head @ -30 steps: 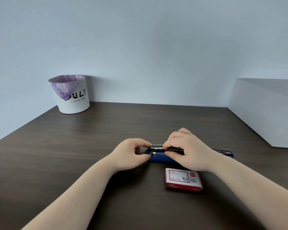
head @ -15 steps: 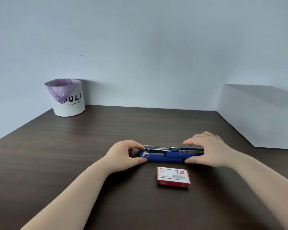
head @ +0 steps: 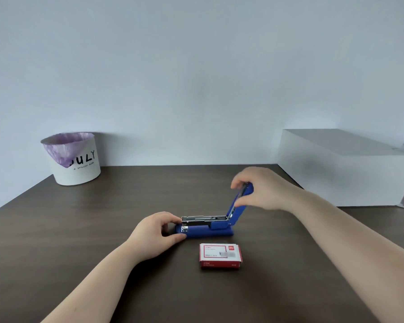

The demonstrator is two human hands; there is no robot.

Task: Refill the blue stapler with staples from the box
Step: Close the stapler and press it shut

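A dark brown wood-grain table (head: pixel 84 229) with a matte surface fills the lower half of the view, its far edge meeting a plain pale wall. At the far right stands a large white rectangular box (head: pixel 345 173) with flat smooth faces and sharp corners, its near face reaching close to the right forearm. At the far left corner sits a white cylindrical bin (head: pixel 76 159) lined with a crinkled purple plastic bag and printed with black letters. Between these 2 the tabletop lies bare, and wide room remains to the left of the arms and in front of them. The blue stapler (head: pixel 208 230), a long plastic body with rounded ends, rests flat near the table's middle; its blue top cover is swung up at a steep tilt on the right-end hinge, exposing the shiny metal staple channel lying level over the base. The right hand (head: pixel 264 190) pinches the raised cover's upper end between thumb and fingers. The left hand (head: pixel 156 231) is curled around the stapler's left end, thumb and fingers touching the base and the channel tip. Just in front of the stapler, apart from it, lies the small red-and-white cardboard staple box (head: pixel 220 255), closed, flat, with crisp edges.
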